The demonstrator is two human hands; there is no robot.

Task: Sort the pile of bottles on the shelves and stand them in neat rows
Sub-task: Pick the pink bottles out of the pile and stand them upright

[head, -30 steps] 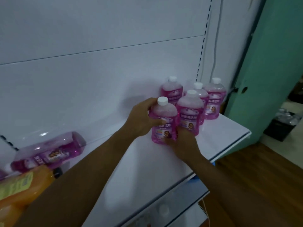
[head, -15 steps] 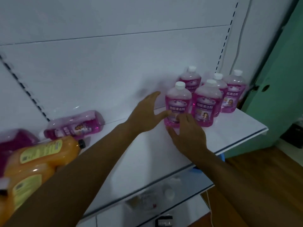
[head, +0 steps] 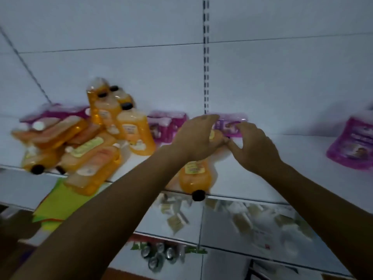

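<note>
An orange bottle (head: 194,176) lies on the white shelf (head: 262,178) with its black cap over the front edge. My left hand (head: 197,136) curls over its far end and grips it. Just behind, a pink bottle (head: 230,121) lies on its side against the back wall. My right hand (head: 254,146) reaches to it with loosely bent fingers and the thumb spread; its fingertips are at the bottle. A pile of orange bottles (head: 90,150) lies jumbled at the left, some upright. More pink bottles (head: 167,126) lie behind the pile.
A pink bottle (head: 355,146) stands at the far right edge of view. The shelf below holds several small packets (head: 242,221), and cans (head: 157,255) sit lower still. Green sheets (head: 58,205) hang under the pile at the left. The picture is blurred.
My view has swung left, away from the row of standing pink bottles. Both hands let go of that row and moved to the lying orange and pink bottles.
</note>
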